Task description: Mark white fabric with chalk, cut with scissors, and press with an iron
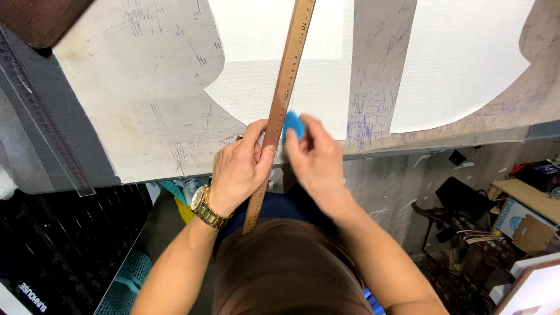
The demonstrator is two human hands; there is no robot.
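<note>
Fingers of the left hand (238, 170) press down on a long wooden ruler (281, 102), thumb and fingertips spread flat along its left edge, pinning it to the table rather than closing around it. The right hand (315, 157) sits just across the ruler, its fingers pinched shut on a small blue piece of chalk (293, 124), flat and rounded, whose edge touches the ruler's right side. This hand is slightly blurred.

The ruler is a thin, straight strip of brown wood with printed marks along it. Its long axis runs from the person's waist, where the near end overhangs the table edge, up and slightly right to the far end, which leaves the picture at the top. It lies across a curved piece of white fabric (309, 64), matte and finely woven, with a rounded lower-left outline. A second white fabric piece (461, 58), also with a curved lower edge, lies well apart to the right.

Both rest on a worn beige tabletop (146, 99), scuffed and covered in pen and chalk scratches. A gold metal wristwatch (207, 208) circles the left wrist. A clear plastic ruler (41, 111) lies along the table's left side, on a grey strip.
</note>
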